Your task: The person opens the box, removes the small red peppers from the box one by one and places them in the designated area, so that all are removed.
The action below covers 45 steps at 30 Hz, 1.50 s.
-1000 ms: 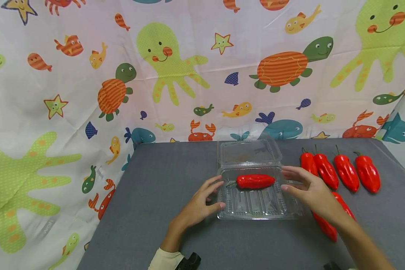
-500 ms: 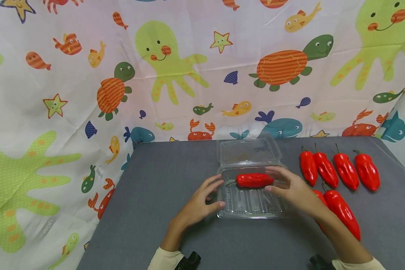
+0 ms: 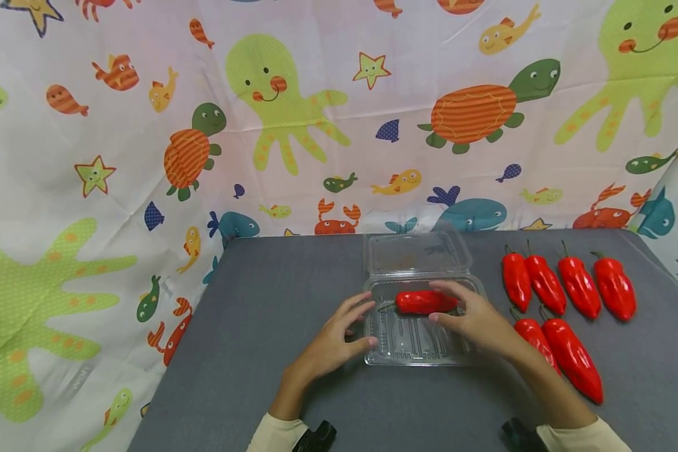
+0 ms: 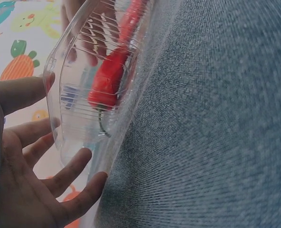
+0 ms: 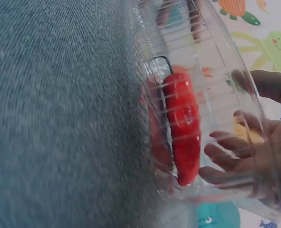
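A clear plastic clamshell container [image 3: 412, 348] lies on the grey table with its lid [image 3: 412, 254] folded back. Inside it, a red pepper [image 3: 419, 302] with a green stem lies crosswise, stem to the left. My left hand [image 3: 333, 342] is at the container's left side, fingers spread; in the left wrist view its thumb [image 4: 28, 92] meets the clear rim. Over the right part of the container is my right hand [image 3: 477, 323], fingers apart around the pepper's tip. The right wrist view shows these fingers [image 5: 230, 142] through the clear wall, close to the pepper; contact is unclear.
Four-odd replaced by several red peppers [image 3: 581, 289] in a back row on the right. Two more peppers [image 3: 573, 361] lie nearer, beside my right forearm. A cloth with sea animals [image 3: 316, 113] hangs behind the table [image 3: 282, 282].
My right hand has moved left from the container's right edge to over the pepper's tip, uncovering the two nearer peppers. The left hand and the pepper inside have stayed in place.
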### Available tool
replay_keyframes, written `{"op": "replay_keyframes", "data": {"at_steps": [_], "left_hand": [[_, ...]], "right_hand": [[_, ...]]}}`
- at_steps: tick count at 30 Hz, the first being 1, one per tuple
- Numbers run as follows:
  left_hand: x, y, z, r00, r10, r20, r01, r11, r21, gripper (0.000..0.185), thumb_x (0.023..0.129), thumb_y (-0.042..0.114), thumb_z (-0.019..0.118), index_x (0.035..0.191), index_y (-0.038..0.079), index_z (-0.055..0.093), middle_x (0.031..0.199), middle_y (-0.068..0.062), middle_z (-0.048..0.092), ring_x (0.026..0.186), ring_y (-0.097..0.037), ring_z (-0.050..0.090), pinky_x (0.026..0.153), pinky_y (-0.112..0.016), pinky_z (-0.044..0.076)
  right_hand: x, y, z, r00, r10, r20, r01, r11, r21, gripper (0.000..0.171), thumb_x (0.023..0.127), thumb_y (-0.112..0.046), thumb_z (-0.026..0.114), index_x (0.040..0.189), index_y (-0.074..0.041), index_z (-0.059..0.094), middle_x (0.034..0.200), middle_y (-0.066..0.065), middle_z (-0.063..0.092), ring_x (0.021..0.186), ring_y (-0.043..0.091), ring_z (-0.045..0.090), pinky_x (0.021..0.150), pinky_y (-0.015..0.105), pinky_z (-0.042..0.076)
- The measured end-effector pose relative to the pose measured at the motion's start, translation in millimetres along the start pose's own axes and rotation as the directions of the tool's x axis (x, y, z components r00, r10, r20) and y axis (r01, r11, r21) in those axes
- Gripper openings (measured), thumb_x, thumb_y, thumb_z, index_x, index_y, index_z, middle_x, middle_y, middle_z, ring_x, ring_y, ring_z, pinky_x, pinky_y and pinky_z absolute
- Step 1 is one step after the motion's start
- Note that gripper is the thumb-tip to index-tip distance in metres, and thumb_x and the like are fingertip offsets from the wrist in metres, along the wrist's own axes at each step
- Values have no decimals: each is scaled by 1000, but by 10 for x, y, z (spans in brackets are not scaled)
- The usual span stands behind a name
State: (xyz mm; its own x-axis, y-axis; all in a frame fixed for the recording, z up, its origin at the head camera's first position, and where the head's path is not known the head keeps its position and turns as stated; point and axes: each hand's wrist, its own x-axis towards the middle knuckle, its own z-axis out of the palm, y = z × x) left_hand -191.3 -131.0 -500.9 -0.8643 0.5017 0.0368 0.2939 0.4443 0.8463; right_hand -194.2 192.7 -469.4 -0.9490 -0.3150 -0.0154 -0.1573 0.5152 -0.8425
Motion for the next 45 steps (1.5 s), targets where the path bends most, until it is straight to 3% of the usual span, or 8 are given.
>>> {"op": "replay_keyframes", "data": {"at_steps": [10, 22, 33, 45], "left_hand": [[-2, -5, 2, 1000, -2, 0, 2, 1000, -4, 72, 98, 37, 74, 162, 19, 45, 172, 15, 27, 141, -20, 51, 111, -51, 49], [-1, -14, -10, 1000, 7, 0, -7, 1000, -12, 73, 98, 37, 74, 162, 19, 45, 171, 16, 27, 141, -20, 51, 110, -51, 49], [3, 1, -2, 1000, 2, 3, -1, 1000, -13, 72, 98, 37, 74, 162, 19, 45, 172, 16, 27, 141, -19, 51, 110, -50, 49], [0, -4, -5, 1000, 8, 1, -8, 1000, -1, 72, 98, 38, 73, 162, 19, 45, 172, 15, 27, 140, -20, 52, 109, -50, 50]], "right_hand": [[83, 27, 106, 1000, 4, -5, -5, 999, -46, 71, 95, -34, 79, 156, -13, 50, 157, 20, 50, 138, 46, 49, 108, 72, 43], [128, 38, 116, 999, -26, -19, 24, 996, -83, 59, 93, -17, 81, 148, -8, 60, 148, 22, 58, 131, 44, 55, 102, 63, 53], [118, 7, 172, 999, 31, 19, -29, 997, -75, 53, 94, -11, 79, 145, -8, 63, 139, 25, 65, 122, 47, 64, 96, 58, 59], [127, 4, 185, 997, 48, 65, -43, 995, -87, 54, 92, -11, 80, 143, -6, 63, 132, 20, 72, 118, 41, 68, 97, 57, 59]]}}
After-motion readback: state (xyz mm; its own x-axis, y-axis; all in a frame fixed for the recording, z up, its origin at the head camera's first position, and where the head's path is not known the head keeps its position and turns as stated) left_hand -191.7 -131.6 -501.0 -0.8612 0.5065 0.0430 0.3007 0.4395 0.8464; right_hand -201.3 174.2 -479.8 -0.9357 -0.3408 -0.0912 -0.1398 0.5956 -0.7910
